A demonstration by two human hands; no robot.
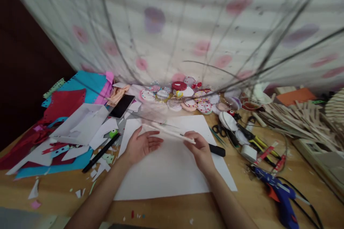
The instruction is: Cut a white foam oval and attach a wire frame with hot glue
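White stick (177, 135): above the paper (166, 179), inside the counter's (252, 200) near edge, running crosswise, left tip slanting away.
Right hand (197, 148): nearer, pinching the right end.
Left hand (143, 145): fingers spread, beside the blurred tip, contact unclear.

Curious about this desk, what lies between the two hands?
In the head view: white paper and, above it, a thin pale strip, held in the right hand, extending toward the left hand.
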